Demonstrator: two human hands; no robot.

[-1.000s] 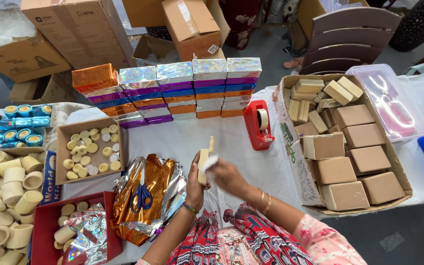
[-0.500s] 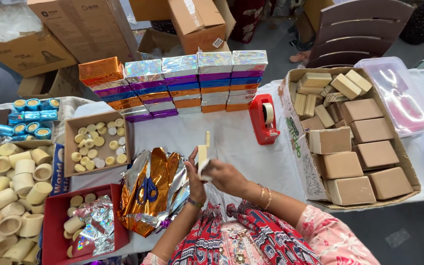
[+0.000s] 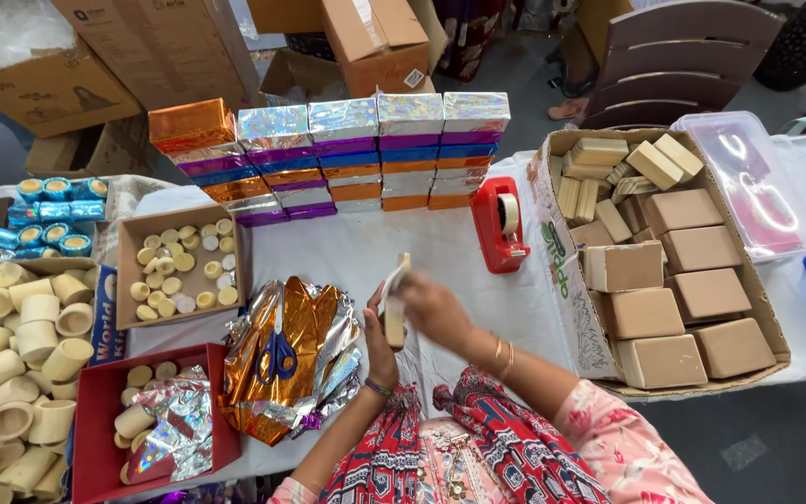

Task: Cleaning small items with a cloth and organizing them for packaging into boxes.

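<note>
Gripped upright between left hand (image 3: 380, 347) and right hand (image 3: 428, 303) above the white table (image 3: 366, 252): a pale wooden block (image 3: 396, 308), long axis vertical, top tilted slightly away. Beyond, red tape dispenser (image 3: 499, 224), then stacked foil boxes (image 3: 328, 154).

Red tape dispenser (image 3: 499, 224), foil-wrapped boxes (image 3: 328, 154), perhaps scissors (image 3: 277, 357).

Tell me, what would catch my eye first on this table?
Probably the row of shiny foil-wrapped boxes stacked along the far edge, in orange, silver, purple and blue. Next, the crumpled gold foil with blue scissors on it, near the left hand. Both hands hold a small pale block at the centre, the right hand on top, with a red tape dispenser just beyond.
</note>
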